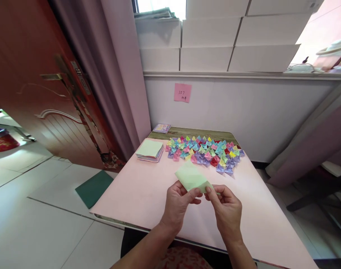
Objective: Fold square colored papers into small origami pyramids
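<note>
A light green sheet of origami paper [190,175], partly folded, is held above the pink-covered table [148,194]. My left hand [179,201] pinches its lower left edge between thumb and fingers. At the lower right corner, my right hand [226,204] grips the same paper, thumb on top and fingers curled beneath. Beyond the hands lies a broad group of folded paper pieces [206,156] in many colours. To their left sits a stack of square paper [149,149] with a light green sheet on top.
A small printed pack [162,128] rests at the table's far left corner. A pink note [183,92] is stuck on the wall behind. White boxes [209,33] line the sill. On the left are a purple curtain [122,67], a brown door [47,86] and a green board [94,188] on the floor.
</note>
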